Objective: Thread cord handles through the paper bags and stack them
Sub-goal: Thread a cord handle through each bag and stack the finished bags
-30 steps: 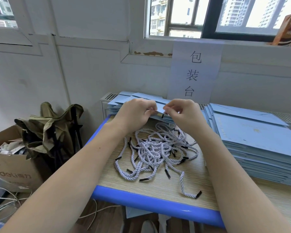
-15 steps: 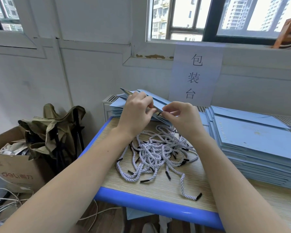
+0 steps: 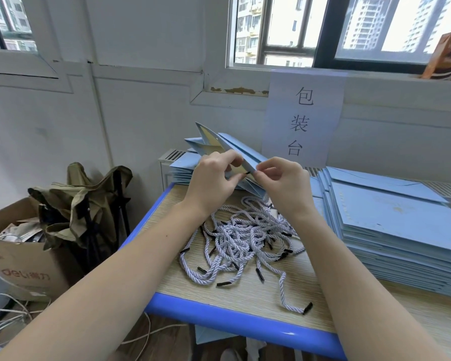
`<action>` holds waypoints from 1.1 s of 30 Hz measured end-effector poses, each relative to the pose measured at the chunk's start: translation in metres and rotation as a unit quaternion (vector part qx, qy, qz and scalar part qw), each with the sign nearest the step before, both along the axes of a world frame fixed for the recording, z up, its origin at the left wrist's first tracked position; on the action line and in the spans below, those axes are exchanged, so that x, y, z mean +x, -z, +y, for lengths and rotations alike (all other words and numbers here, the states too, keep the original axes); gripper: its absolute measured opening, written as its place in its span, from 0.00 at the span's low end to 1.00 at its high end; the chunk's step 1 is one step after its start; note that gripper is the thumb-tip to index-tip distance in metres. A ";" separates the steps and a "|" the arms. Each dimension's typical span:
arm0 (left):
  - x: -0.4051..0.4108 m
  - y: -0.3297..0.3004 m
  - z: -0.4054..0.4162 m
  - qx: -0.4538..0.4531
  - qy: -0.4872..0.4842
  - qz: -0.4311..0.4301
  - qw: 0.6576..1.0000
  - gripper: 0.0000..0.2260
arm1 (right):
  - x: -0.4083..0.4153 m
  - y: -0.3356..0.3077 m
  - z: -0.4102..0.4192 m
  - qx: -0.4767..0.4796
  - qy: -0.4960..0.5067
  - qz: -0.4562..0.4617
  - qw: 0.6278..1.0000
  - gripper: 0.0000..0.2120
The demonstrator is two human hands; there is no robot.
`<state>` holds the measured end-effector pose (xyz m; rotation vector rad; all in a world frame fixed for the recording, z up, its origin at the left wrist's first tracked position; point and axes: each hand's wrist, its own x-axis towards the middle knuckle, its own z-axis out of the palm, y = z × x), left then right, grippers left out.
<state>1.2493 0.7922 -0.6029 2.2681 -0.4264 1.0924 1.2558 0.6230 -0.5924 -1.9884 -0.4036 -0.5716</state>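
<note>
While the left hand (image 3: 214,178) curls its fingers around the raised mouth edge of a flat light-blue paper bag (image 3: 235,147), tilting it up off the table, the right hand (image 3: 284,181) pinches the black-tipped end of a white twisted cord handle (image 3: 248,173) between thumb and forefinger, right at the bag's edge. Below the hands a tangled heap of matching white cords (image 3: 245,238) lies on the wood-grain table with its blue rim (image 3: 232,321). Just right of the heap sits a tall stack of flat blue bags (image 3: 401,230); a smaller blue stack (image 3: 180,170) lies behind the left hand.
</note>
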 end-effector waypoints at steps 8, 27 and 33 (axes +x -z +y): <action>0.006 0.000 0.005 -0.076 0.040 0.044 0.995 0.10 | -0.011 0.003 0.013 0.048 -0.018 0.035 0.998 0.08; 0.003 -0.006 0.008 0.008 0.000 0.035 0.999 0.13 | -0.004 0.004 0.008 0.022 -0.006 0.024 0.999 0.09; 0.005 -0.005 0.009 0.033 -0.042 0.034 0.998 0.12 | -0.004 0.005 0.010 0.014 -0.001 0.005 1.000 0.08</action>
